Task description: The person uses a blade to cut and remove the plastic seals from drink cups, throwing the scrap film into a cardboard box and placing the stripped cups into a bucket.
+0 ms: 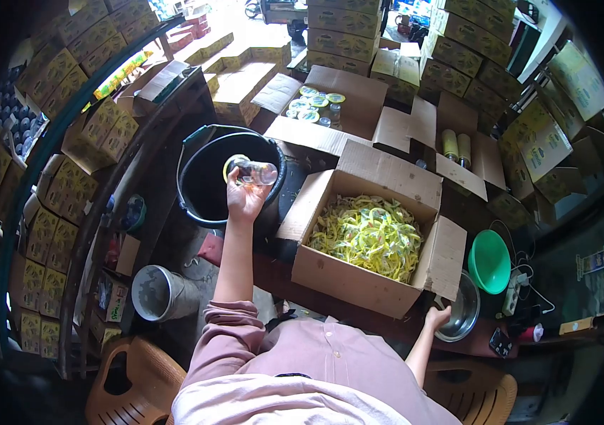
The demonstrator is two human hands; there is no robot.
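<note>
My left hand (247,202) is wrapped round a clear plastic jar (258,172) with a yellow-green lid, tipped on its side. Hand and jar are above the mouth of a black bucket (196,185). Down at the right, my right hand (437,318) grips the near-left rim of a shiny metal bowl (463,319); some of its fingers are hidden. Between my arms stands an open cardboard box (351,280), heaped with yellow-green printed strips (369,237).
Behind, another open carton (302,134) holds several lidded jars (309,105). A green bowl (489,262), cables and a power strip (512,297) lie at the right. A grey bucket (162,294) stands on the floor, left. Stacked cartons (341,42) surround the table.
</note>
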